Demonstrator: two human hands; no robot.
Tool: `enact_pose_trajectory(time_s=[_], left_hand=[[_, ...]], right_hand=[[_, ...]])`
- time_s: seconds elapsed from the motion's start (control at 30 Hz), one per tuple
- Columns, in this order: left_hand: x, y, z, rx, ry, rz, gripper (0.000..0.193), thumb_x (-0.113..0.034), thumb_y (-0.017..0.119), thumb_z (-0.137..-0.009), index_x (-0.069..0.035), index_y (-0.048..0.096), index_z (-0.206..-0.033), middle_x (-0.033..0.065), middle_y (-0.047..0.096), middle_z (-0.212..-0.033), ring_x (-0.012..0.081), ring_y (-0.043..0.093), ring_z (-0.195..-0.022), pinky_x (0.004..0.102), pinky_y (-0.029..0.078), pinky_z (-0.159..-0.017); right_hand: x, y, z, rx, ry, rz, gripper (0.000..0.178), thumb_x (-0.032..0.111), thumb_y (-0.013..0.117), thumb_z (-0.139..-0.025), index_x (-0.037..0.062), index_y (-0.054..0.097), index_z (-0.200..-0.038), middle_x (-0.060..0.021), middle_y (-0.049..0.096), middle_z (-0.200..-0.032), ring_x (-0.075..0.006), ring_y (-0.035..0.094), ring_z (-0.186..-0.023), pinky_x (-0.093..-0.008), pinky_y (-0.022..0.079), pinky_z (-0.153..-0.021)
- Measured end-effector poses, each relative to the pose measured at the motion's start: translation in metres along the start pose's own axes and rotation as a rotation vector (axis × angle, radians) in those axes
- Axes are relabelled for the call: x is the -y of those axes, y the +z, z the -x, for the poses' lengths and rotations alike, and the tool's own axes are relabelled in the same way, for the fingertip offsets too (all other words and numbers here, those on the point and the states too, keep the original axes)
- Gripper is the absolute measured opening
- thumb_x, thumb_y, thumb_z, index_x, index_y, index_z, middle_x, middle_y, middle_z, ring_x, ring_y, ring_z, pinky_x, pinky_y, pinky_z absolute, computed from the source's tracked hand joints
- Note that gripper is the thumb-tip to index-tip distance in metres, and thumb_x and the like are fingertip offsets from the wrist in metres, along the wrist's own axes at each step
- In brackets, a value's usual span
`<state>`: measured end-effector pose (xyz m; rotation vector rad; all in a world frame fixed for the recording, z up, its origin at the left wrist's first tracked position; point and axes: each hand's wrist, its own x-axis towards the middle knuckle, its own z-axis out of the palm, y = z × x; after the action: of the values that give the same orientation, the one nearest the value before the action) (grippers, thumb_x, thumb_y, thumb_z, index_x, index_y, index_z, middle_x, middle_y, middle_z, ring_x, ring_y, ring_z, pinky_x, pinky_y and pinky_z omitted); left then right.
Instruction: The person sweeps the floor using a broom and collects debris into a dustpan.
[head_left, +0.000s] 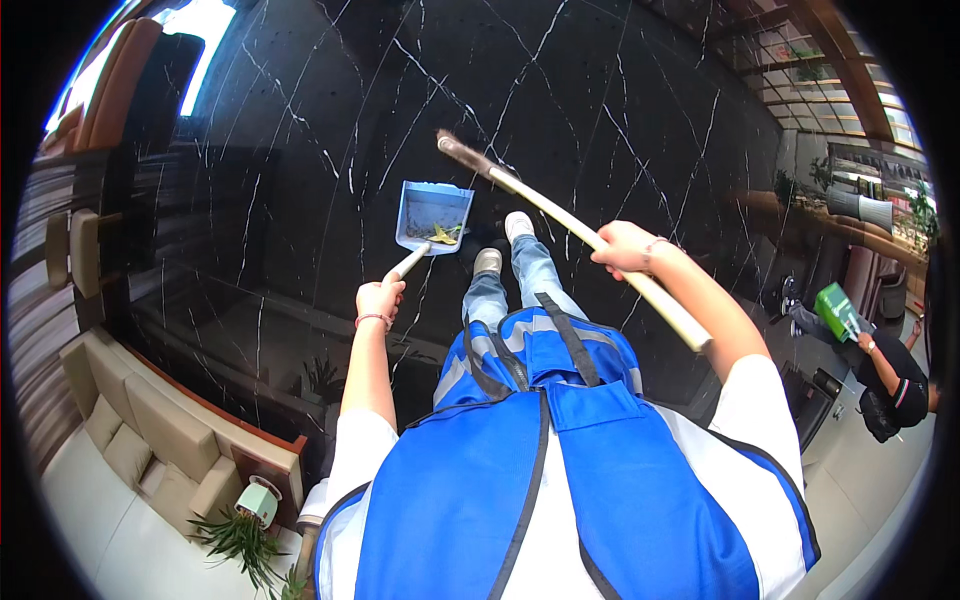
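While my left hand [380,298] is closed around the pale handle [408,263] of the light-blue dustpan [437,208] and my right hand [626,247] is wrapped around the cream pole of the broom [550,210], I judge the left grip the riskier one. The dustpan is ahead of my feet, slightly to the left, its open lip facing away from me, with a yellow-green leaf [443,236] and dark crumbs [418,230] lying at the back near the handle. If I let that lip dip, they could slide forward and spill onto the white-veined black floor [300,220]; I cannot tell whether the pan touches the floor or hangs just above it. The brown broom head [465,155] is out beyond the lip, to the right, apart from the pan; swung too low, it could clip the rim and jolt the litter loose. I hold the pole with one hand only, partway along, its tail end close to my right forearm [700,290], so a wide sweep could twist the head or jab my arm. My white sneakers [519,226] are near the pan, and a hurried step could kick it over
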<state>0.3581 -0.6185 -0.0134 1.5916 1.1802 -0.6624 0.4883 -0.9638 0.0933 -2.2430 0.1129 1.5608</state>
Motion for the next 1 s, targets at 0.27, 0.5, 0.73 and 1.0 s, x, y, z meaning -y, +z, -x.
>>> enact_pose_trajectory(time_s=[0.27,0.5,0.73,1.0], left_hand=[[-0.007,0.017,-0.006,-0.059,-0.064,0.126,0.022,-0.014,0.060,-0.064,-0.003,0.049,-0.048,0.0009,0.045,-0.043,0.0073,0.036,-0.032,0.0228,0.027,-0.031],[-0.012,0.014,-0.013,-0.134,-0.073,0.058,0.017,-0.012,0.057,-0.058,-0.003,0.048,-0.046,0.0019,0.045,-0.042,0.0072,0.036,-0.031,0.0224,0.026,-0.030],[-0.007,0.007,-0.006,-0.100,-0.157,0.017,0.018,-0.012,0.051,-0.056,-0.001,0.045,-0.043,0.0048,0.042,-0.039,0.0107,0.033,-0.027,0.0246,0.023,-0.027],[-0.003,-0.004,-0.002,0.403,-0.520,-0.340,0.014,-0.005,0.048,-0.069,-0.005,0.049,-0.055,0.0036,0.047,-0.047,0.0128,0.045,-0.038,0.0252,0.036,-0.035]], right_hand=[[0.025,0.084,-0.075,0.037,-0.045,0.955,0.024,0.009,0.054,-0.062,0.0085,0.062,-0.085,-0.0105,0.060,-0.088,-0.0227,0.056,-0.084,-0.0380,0.046,-0.067],[-0.003,0.066,-0.019,0.227,-0.029,0.842,0.022,0.009,0.049,-0.065,-0.0043,0.051,-0.083,-0.0169,0.058,-0.072,-0.0289,0.059,-0.071,-0.0381,0.047,-0.062],[-0.035,0.017,0.036,0.062,-0.208,0.616,0.029,0.023,0.050,-0.069,-0.0014,0.051,-0.085,-0.0176,0.058,-0.068,-0.0281,0.059,-0.062,-0.0353,0.047,-0.059],[-0.103,-0.033,0.047,0.111,0.081,0.003,0.028,0.025,0.049,-0.078,-0.0015,0.052,-0.085,-0.0084,0.058,-0.065,-0.0141,0.057,-0.051,-0.0272,0.048,-0.051]])
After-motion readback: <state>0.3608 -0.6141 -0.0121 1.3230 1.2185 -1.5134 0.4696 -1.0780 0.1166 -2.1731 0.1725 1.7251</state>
